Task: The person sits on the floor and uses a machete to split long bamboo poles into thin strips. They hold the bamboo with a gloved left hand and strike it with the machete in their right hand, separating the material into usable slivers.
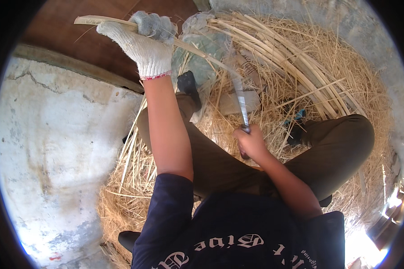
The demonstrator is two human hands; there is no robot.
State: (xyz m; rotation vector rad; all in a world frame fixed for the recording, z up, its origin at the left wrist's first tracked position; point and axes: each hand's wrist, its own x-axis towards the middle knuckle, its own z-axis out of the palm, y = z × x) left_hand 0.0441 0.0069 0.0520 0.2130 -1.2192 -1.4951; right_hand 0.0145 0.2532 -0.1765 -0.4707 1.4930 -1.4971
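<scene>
Raised at the upper left, my left hand wears a white and grey knitted glove with a red-edged cuff. Its fingers are wrapped round a long, pale bamboo strip. One end of the strip sticks out to the left past the thumb; the other slants down to the right, near the upper part of the knife blade. My bare right hand grips the dark handle of a knife between my bent legs, with the long blade pointing away from me. Whether blade and strip touch, I cannot tell.
A curved bundle of split strips lies at the upper right on a heap of fine shavings. A flat block sits beyond my right hand. At left stand a cracked pale wall and a brown panel.
</scene>
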